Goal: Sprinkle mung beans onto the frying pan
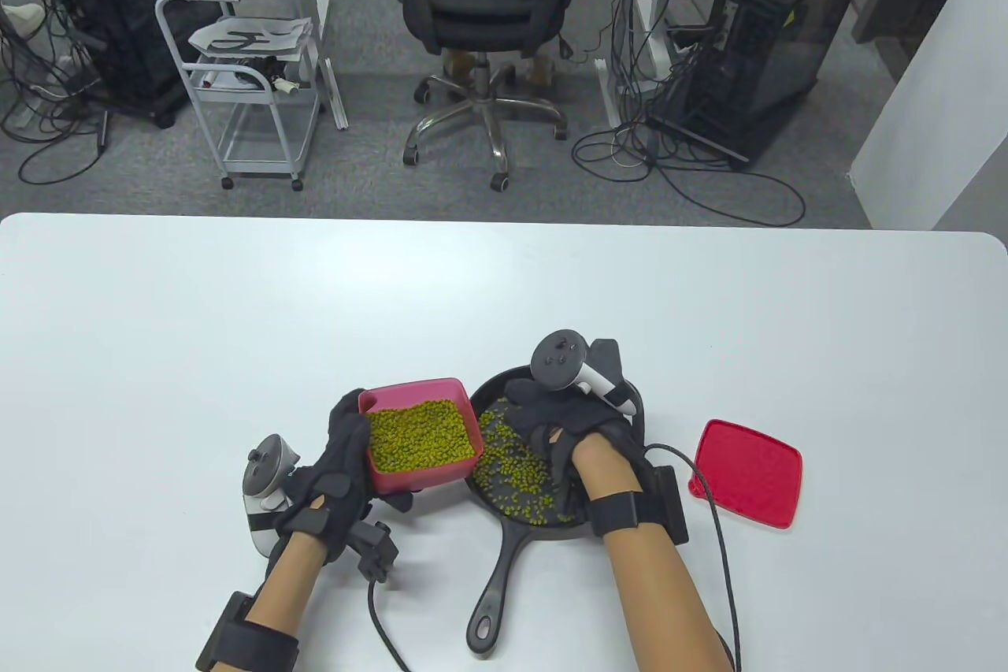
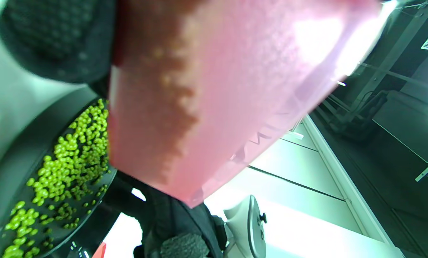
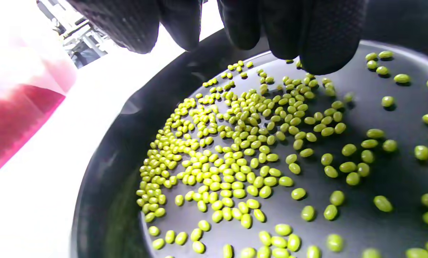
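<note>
My left hand [image 1: 346, 459] grips a pink container [image 1: 425, 477] of mung beans [image 1: 421, 432] and holds it just left of a black frying pan [image 1: 496, 585], its right edge over the pan's rim. In the left wrist view the container [image 2: 214, 89] fills the frame, tilted, above the pan [image 2: 27, 143]. My right hand [image 1: 543, 420] hovers palm down over the pan. In the right wrist view its fingertips [image 3: 325, 36] hang slightly apart just above scattered beans [image 3: 228, 157] on the pan [image 3: 103, 179]. I see nothing held between them.
A red lid [image 1: 748, 471] lies flat on the white table [image 1: 236, 325] to the right of the pan. The pan's handle points toward the table's near edge. Glove cables trail along the table beside both forearms.
</note>
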Demonstrator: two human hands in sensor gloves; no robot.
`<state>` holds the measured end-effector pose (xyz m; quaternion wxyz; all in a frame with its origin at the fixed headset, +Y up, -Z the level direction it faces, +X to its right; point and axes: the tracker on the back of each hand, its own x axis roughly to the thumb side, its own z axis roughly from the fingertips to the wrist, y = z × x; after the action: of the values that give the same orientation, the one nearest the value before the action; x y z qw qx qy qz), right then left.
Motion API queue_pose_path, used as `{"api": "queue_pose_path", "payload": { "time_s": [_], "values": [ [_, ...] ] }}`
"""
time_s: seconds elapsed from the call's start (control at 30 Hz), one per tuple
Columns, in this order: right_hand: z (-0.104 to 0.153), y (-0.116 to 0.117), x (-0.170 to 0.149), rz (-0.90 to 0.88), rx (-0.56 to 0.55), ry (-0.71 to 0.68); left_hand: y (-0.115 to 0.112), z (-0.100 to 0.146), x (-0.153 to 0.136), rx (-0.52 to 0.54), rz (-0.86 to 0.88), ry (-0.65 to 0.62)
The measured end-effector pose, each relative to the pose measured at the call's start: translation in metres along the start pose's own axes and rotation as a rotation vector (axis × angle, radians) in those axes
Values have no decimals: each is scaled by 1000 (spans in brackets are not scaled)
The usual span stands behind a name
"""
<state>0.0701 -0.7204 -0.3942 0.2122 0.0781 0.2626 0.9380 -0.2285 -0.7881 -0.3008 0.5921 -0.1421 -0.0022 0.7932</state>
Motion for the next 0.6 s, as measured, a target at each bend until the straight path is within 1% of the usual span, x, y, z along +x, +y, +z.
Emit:
{"api": "queue_pose_path", "payload": {
  "time_s": [0.1,0.23,0.3,0.33,0.37,0.43,0.5,0.6],
  "values": [
    [10,-7,5,-14,-5,-35,0,0,0,1,-6,3],
    [35,-21,27,-38,-36,-137,-1,-1,-1,-3,-18,1],
    [54,-28,48,-27,-75,-225,-3,-2,-1,-5,-32,1],
    [59,-29,54,-23,-90,-243,-3,-2,-1,-7,-34,1],
    [67,-29,67,-12,-128,-287,-5,-2,-2,-12,-37,1],
    [74,-26,86,26,-149,-359,-7,-2,-3,-22,-41,1],
    [75,-16,106,60,-136,-391,-9,-1,-3,-27,-38,-1],
    [66,6,123,112,-12,-364,-13,1,-3,-30,-47,-13]
  ]
}}
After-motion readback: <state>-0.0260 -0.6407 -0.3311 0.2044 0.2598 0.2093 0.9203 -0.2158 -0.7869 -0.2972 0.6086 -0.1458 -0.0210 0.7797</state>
